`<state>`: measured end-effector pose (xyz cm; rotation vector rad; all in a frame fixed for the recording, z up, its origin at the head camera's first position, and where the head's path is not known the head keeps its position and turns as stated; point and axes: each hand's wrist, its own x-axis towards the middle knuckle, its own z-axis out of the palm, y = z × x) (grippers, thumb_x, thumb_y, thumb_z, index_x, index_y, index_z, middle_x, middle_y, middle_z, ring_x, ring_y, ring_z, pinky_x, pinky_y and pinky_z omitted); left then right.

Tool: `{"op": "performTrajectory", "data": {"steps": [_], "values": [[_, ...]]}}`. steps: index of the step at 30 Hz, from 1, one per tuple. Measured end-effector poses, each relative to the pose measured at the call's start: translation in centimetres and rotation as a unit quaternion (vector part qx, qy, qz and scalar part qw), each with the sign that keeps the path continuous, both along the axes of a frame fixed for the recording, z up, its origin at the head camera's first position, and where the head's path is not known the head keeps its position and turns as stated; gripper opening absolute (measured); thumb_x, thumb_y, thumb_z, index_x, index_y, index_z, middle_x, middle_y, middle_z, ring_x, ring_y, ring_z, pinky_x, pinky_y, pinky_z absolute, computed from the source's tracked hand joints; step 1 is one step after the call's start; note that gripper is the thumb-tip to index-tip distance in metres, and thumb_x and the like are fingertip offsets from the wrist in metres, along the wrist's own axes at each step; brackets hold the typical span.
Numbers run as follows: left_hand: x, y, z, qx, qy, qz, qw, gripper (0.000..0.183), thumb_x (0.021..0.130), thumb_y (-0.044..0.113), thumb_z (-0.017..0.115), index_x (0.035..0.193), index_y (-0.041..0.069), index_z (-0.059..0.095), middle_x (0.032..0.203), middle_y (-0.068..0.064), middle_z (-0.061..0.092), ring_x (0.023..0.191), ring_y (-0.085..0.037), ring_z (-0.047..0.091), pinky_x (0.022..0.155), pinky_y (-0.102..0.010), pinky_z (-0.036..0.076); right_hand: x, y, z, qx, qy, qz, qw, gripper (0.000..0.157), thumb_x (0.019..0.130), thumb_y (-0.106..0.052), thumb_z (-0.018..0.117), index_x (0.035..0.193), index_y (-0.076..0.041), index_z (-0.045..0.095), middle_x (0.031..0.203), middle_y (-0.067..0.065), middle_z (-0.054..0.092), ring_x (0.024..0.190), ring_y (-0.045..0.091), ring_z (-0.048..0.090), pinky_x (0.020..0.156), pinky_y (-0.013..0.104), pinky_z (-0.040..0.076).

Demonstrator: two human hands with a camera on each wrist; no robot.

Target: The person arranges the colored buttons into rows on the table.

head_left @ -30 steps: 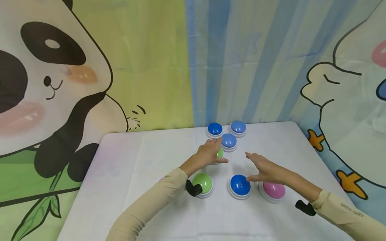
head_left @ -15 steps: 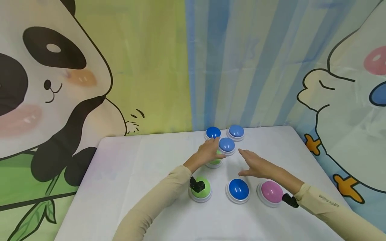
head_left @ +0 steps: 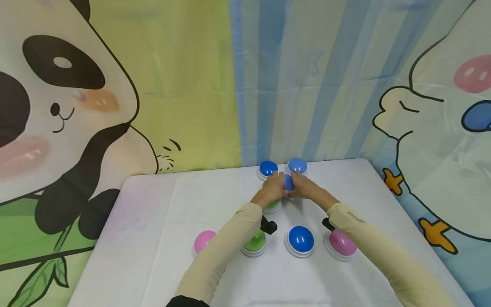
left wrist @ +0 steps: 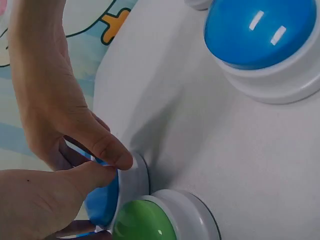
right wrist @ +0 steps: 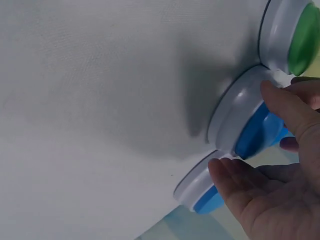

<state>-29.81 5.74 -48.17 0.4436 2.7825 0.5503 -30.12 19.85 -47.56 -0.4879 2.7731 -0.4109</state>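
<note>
A light blue dome push button with a white round base sits on the table between both hands. My left hand holds its left side and my right hand its right side. In the left wrist view the two thumbs meet in front of the blue dome. The right wrist view has the right hand with its thumb on the near side of the white base and fingers beyond it. A green button stands against the near side, partly hidden by the left hand.
Behind stand a dark blue button and another light blue button. Nearer are a pink button, a green button, a blue button and a second pink button. Printed curtains border the white table.
My right hand has moved left to the light blue button, and my left hand has shifted slightly right onto it. Both hands have closed in around it. The left pink button has come into view.
</note>
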Motion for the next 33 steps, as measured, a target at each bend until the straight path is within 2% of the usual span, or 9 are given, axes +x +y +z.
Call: {"op": "performTrajectory", "data": {"steps": [3,8,12,15,19,26,33], "values": [[-0.3,-0.2,-0.4,0.018,0.000,0.006,0.9998,0.074,0.089,0.032,0.070,0.146,0.003,0.035,0.150,-0.019,0.039,0.136,-0.033,0.045,0.110,-0.045,0.043,-0.7,0.2,-0.6,-0.002,-0.013,-0.008,1.000,0.082,0.085,-0.017,0.074,0.142,0.018,0.026,0.144,0.039,0.036,0.135,0.049,0.039,0.113,0.056,0.034],[-0.6,-1.0,-0.7,0.066,-0.014,0.018,0.9975,0.074,0.085,0.030,0.074,0.144,0.004,0.038,0.142,-0.014,0.050,0.128,-0.027,0.052,0.109,-0.041,0.044,-1.5,0.2,-1.3,-0.028,-0.038,-0.037,0.998,0.084,0.084,-0.018,0.075,0.143,0.015,0.026,0.145,0.036,0.036,0.136,0.047,0.038,0.114,0.055,0.033],[-0.7,-1.2,-0.9,0.094,-0.023,0.017,0.9951,0.070,0.086,0.027,0.074,0.143,0.004,0.040,0.140,-0.013,0.053,0.128,-0.026,0.053,0.110,-0.041,0.044,-1.6,0.4,-1.6,-0.059,-0.053,-0.061,0.995,0.086,0.081,-0.018,0.078,0.143,0.013,0.026,0.145,0.034,0.038,0.136,0.046,0.039,0.114,0.056,0.034],[-0.8,-1.2,-1.0,0.097,-0.016,0.017,0.9950,0.069,0.084,0.027,0.075,0.141,0.005,0.043,0.138,-0.012,0.055,0.127,-0.025,0.054,0.109,-0.040,0.044,-1.5,0.5,-1.7,-0.071,-0.051,-0.070,0.994,0.085,0.081,-0.019,0.078,0.142,0.012,0.028,0.144,0.034,0.040,0.135,0.047,0.041,0.112,0.057,0.036],[-0.7,-1.3,-1.1,0.108,-0.012,0.010,0.9941,0.070,0.082,0.028,0.078,0.140,0.007,0.045,0.139,-0.010,0.056,0.126,-0.024,0.054,0.109,-0.039,0.045,-0.8,0.9,-1.6,-0.076,-0.032,-0.071,0.994,0.083,0.079,-0.022,0.080,0.140,0.011,0.033,0.142,0.033,0.043,0.132,0.047,0.044,0.109,0.058,0.039],[-0.7,-1.7,-0.5,0.134,0.012,-0.036,0.9903,0.069,0.081,0.030,0.078,0.139,0.008,0.048,0.137,-0.007,0.057,0.124,-0.023,0.055,0.107,-0.038,0.046,0.8,1.8,-0.8,-0.090,0.059,-0.046,0.993,0.079,0.076,-0.026,0.082,0.131,0.014,0.042,0.130,0.034,0.052,0.121,0.047,0.054,0.101,0.058,0.046],[-0.1,-2.3,0.7,0.161,0.022,-0.070,0.9842,0.071,0.079,0.032,0.080,0.141,0.014,0.049,0.140,-0.005,0.056,0.127,-0.021,0.054,0.106,-0.036,0.047,2.9,2.5,0.8,-0.128,0.047,-0.075,0.988,0.084,0.076,-0.028,0.082,0.137,0.008,0.037,0.136,0.030,0.048,0.123,0.045,0.053,0.098,0.056,0.049]]}}
